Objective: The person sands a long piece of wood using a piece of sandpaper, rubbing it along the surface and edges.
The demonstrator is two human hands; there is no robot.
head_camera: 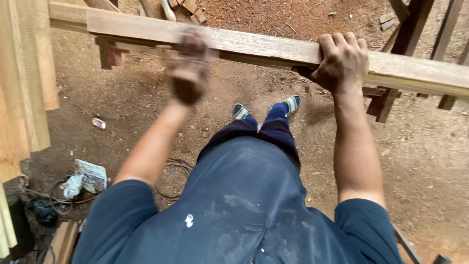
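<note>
Long plank (254,46) lies across the sawhorses (110,53). Right hand (342,61) clamped over its near edge; left hand (189,66) blurred at the plank, grip unclear. Looks stiff, heavy; best held well apart.

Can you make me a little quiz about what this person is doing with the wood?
1. True or false: the right hand grips the edge of the long wooden plank.
2. Which hand looks blurred? A) left hand B) right hand
3. Fill in: the person's feet stand on ground covered in reddish ____.

Key:
1. True; its fingers curl over the plank's top.
2. A; whether it touches the plank cannot be told.
3. Sawdust, with the sandals planted in it.
</note>
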